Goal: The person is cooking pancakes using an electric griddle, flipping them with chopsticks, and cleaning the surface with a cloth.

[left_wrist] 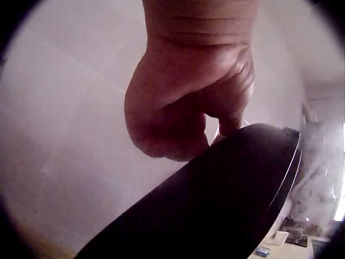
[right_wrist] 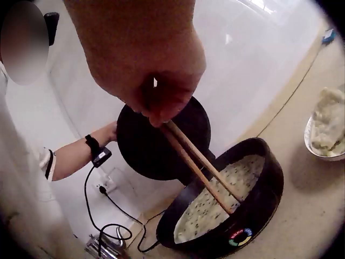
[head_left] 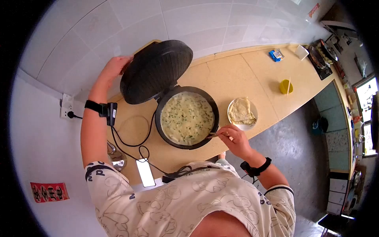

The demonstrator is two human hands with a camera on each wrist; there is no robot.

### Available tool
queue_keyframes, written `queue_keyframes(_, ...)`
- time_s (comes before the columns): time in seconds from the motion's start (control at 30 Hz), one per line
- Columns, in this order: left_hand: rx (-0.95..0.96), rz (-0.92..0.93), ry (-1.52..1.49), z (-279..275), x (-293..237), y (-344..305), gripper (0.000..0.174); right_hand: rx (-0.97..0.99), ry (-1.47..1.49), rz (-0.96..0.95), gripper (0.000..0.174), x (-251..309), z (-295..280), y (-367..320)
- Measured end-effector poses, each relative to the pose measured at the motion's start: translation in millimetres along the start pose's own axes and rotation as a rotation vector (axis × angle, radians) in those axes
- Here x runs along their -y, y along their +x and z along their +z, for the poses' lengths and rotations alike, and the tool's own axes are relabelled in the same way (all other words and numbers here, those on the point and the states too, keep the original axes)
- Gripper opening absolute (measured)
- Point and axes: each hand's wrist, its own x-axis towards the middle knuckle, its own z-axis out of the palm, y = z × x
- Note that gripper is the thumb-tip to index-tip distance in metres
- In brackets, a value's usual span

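A round black electric pan (head_left: 158, 120) holds a pale flatbread flecked with green (head_left: 186, 118). Its ridged black lid (head_left: 158, 71) stands raised, and the left hand (head_left: 118, 66) grips it at the far edge; in the left wrist view that hand (left_wrist: 188, 102) is curled at the lid's rim (left_wrist: 215, 189). The right hand (head_left: 235, 140) is at the pan's near right edge. In the right wrist view the right hand (right_wrist: 151, 81) pinches a pair of wooden chopsticks (right_wrist: 197, 162), whose tips reach the flatbread near the pan's rim.
A white plate (head_left: 254, 112) with folded flatbread stands right of the pan. Farther right are a yellow cup (head_left: 285, 87) and a blue packet (head_left: 275, 55). Black cables (head_left: 148, 136) and a lit phone (head_left: 146, 173) lie left and in front. A metal pot (head_left: 116, 157) is at the left.
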Motion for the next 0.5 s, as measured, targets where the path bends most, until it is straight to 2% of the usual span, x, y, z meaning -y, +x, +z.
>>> queue_keyframes(0.23,-0.141,0.061,-0.035,-16.7,25.2,48.9,0.046,0.080,-0.212,-0.134,0.006,10.3,6.8,11.5)
queue_keyframes(0.3,-0.037,-0.064,-0.026,-27.5,31.0,62.6,0.047,0.169,-0.405,-0.165,0.008,13.4,2.8,13.9)
queue_keyframes(0.33,-0.035,-0.064,-0.025,-32.6,39.8,71.8,0.047,0.168,-0.404,-0.163,0.008,15.0,3.6,14.3)
queue_keyframes(0.4,-0.021,-0.058,-0.275,-39.3,60.5,86.0,0.047,0.153,-0.376,-0.226,0.010,17.9,5.8,12.1)
queue_keyframes(0.43,-0.015,-0.059,-0.275,-44.0,66.7,90.3,0.047,0.152,-0.376,-0.221,0.010,20.0,5.8,12.1)
queue_keyframes(0.5,-0.069,-0.192,-0.384,-49.7,64.0,87.6,0.043,0.178,-0.393,-0.250,0.011,26.0,4.9,11.8)
